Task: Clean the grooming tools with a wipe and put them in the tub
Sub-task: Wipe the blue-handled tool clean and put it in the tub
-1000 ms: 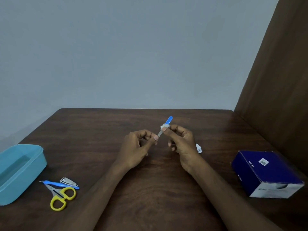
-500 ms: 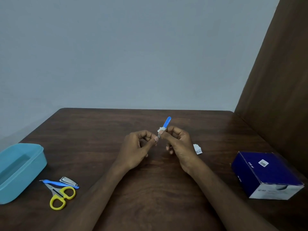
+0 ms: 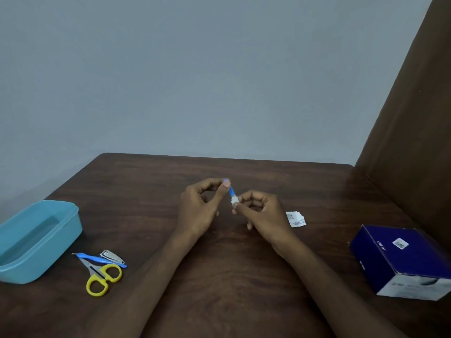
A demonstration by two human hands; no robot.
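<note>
Above the middle of the dark wooden table (image 3: 219, 276), my left hand (image 3: 200, 211) pinches the top end of a small blue-handled tool (image 3: 231, 190). My right hand (image 3: 262, 213) pinches a small white wipe (image 3: 234, 200) wrapped round the tool's lower part. A light blue tub (image 3: 36, 240) stands open at the left edge. Beside it lie yellow-handled scissors (image 3: 101, 278), a blue-handled tool (image 3: 100, 259) and a metal nail clipper (image 3: 112, 256).
A torn white wipe wrapper (image 3: 295, 218) lies just right of my right hand. A dark blue box (image 3: 402, 262) sits at the right front. A brown panel (image 3: 415, 118) rises along the table's right side.
The tool has been turned over: its blue end pointed up to the right from my right hand, and now my left hand pinches that blue end with the wipe lower on the tool.
</note>
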